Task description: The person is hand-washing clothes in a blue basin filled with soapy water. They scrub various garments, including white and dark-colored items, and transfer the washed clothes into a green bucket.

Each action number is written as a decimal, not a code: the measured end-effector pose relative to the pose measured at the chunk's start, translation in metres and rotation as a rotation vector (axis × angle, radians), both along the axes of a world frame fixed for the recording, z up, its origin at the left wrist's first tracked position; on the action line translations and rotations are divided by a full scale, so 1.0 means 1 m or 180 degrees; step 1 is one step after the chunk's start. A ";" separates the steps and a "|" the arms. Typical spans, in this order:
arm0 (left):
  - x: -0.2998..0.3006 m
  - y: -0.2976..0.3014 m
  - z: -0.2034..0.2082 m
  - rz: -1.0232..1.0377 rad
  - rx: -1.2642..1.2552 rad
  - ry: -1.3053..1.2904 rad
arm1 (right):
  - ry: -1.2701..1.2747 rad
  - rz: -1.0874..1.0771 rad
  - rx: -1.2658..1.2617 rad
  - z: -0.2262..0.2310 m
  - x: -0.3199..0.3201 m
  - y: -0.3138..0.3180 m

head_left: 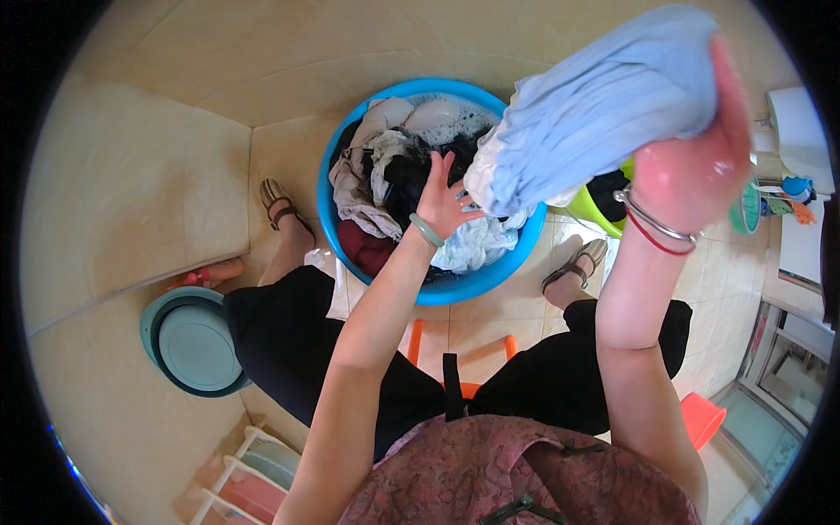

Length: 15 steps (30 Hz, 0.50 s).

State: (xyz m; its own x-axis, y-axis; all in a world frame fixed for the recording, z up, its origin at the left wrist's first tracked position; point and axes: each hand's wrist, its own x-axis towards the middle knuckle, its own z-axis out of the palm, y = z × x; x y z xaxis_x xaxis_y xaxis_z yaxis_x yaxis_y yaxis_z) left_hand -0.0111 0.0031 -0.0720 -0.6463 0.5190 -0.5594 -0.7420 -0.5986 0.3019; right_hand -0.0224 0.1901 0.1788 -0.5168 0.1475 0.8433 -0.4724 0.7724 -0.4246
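A large blue basin full of wet laundry and foamy water stands on the floor between my feet. Raised high on the right, my right hand grips a wet light blue garment, which stretches down toward the basin and ends in a whitish part. Over the laundry, my left hand has its fingers spread beside the garment's lower end; it holds nothing. Black cloth, a beige garment, a dark red piece and pale blue cloth lie in the basin.
A yellow-green tub with dark cloth stands right of the basin. Grey-green basins are stacked by the left wall, near a white rack. An orange stool is beneath me; a red-orange container stands at right.
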 end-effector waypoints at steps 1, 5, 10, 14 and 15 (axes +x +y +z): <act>-0.003 -0.005 0.002 0.0121 0.0539 0.0062 | -0.0169 0.0208 -0.0112 -0.006 -0.003 -0.003; -0.029 -0.018 -0.028 0.0000 0.0275 0.0807 | -0.1327 0.1946 -0.3083 -0.054 -0.011 -0.014; -0.030 -0.034 -0.042 0.0227 -0.1967 0.0908 | -0.2615 0.1766 -0.2951 -0.133 -0.010 -0.010; -0.029 -0.050 -0.035 -0.0075 -0.4429 0.2633 | -0.3873 0.0381 0.0251 -0.211 -0.017 0.001; -0.032 -0.050 -0.037 0.0036 -0.4656 0.2905 | -0.3868 -0.0025 0.0581 -0.226 -0.016 -0.005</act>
State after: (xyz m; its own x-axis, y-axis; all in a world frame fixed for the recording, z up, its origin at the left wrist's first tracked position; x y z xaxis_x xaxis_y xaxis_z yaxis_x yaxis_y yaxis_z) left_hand -0.0426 -0.0467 -0.1094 -0.9986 -0.0527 -0.0054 -0.0326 0.5318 0.8463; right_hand -0.0383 0.1852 -0.0471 -0.9805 0.0846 -0.1771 0.1599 0.8676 -0.4708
